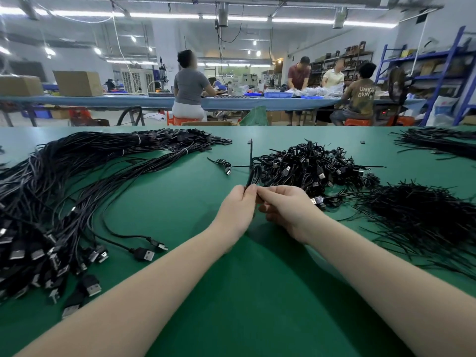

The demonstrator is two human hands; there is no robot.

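Pinching the coiled cable [254, 176] near the bundled heap [313, 166], left hand [238, 211] and right hand [286, 208] risk loops springing apart if loosened.

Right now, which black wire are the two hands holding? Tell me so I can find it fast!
Look at the big green table, then at its middle, where the left hand and right hand meet. They pinch one small coiled cable standing up from the fingertips. Unlike the heap behind it, it alone is held, with a thin tie sticking straight up.
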